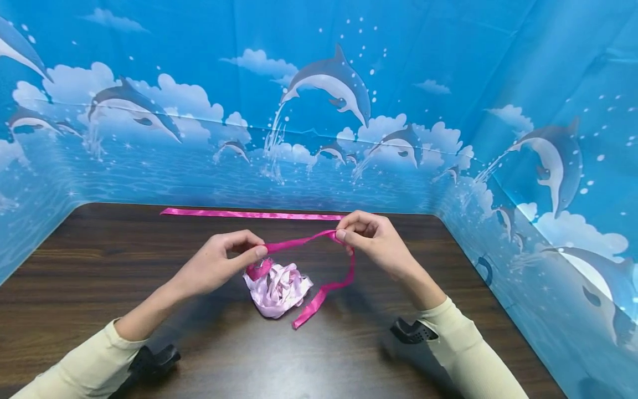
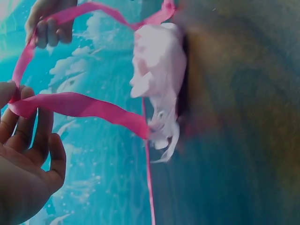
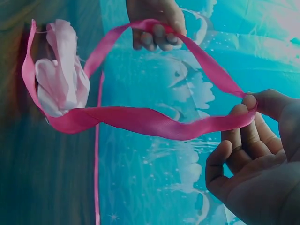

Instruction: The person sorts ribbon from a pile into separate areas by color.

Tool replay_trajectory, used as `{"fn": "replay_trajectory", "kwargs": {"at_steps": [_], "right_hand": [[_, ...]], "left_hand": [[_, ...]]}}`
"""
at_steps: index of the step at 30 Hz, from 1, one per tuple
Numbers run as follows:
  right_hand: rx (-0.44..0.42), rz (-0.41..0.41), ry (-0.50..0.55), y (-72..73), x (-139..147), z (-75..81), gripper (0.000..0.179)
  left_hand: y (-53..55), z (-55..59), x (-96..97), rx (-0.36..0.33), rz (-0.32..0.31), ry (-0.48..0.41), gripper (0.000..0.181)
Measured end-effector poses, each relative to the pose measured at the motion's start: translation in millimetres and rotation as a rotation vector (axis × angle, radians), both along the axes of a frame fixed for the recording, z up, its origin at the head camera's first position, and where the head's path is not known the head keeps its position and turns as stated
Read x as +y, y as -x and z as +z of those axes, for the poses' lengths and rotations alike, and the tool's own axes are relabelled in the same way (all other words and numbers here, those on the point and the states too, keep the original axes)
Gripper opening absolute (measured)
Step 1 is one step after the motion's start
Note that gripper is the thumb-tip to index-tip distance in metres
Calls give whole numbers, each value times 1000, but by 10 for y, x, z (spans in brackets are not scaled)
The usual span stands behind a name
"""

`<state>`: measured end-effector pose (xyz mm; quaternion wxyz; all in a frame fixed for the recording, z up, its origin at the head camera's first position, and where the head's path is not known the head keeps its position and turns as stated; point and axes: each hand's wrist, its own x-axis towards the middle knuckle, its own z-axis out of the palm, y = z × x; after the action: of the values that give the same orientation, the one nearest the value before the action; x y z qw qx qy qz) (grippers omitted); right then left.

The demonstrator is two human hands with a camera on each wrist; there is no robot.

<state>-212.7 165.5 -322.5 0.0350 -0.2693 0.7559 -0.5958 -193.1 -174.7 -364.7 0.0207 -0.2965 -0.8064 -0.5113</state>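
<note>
A bright pink ribbon [image 1: 301, 241] stretches between both hands above the table. My left hand [image 1: 216, 263] pinches it between thumb and forefinger; from there one end drops to a crumpled bundle of pale pink ribbon [image 1: 279, 291]. My right hand [image 1: 371, 241] pinches the same ribbon further along, and its other end hangs in a curve down to the table, right of the bundle. Seen from the right wrist, the bright ribbon [image 3: 150, 123] loops past the pale bundle [image 3: 63, 70] with the thumb and forefinger holding it. The left wrist view shows the left hand's pinch [image 2: 28, 150] too.
Along the table's far edge lies a second, straight pink ribbon [image 1: 249, 214]. The dark wooden table [image 1: 89, 288] is bordered by a blue dolphin-print cloth [image 1: 199, 166] at the back and sides. Black wrist devices [image 1: 413, 331] sit below both forearms.
</note>
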Motion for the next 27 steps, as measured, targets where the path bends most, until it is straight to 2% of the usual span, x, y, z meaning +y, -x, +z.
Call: {"fn": "replay_trajectory", "kwargs": {"at_steps": [7, 10, 13, 22, 25, 27], "right_hand": [[8, -6, -23, 14, 86, 54, 15], [4, -16, -15, 19, 117, 70, 16], [0, -23, 6, 23, 149, 83, 17], [-1, -90, -7, 108, 257, 70, 21], [9, -114, -22, 164, 299, 36, 22], [11, -125, -28, 202, 327, 12, 22]], "left_hand": [[23, 138, -135, 10, 75, 20, 13], [62, 169, -191, 39, 122, 42, 14], [108, 178, -239, 96, 182, 77, 13], [269, 101, -410, 305, 330, 138, 13], [352, 31, -526, 301, 367, 145, 14], [398, -15, -609, 268, 393, 150, 17]]}}
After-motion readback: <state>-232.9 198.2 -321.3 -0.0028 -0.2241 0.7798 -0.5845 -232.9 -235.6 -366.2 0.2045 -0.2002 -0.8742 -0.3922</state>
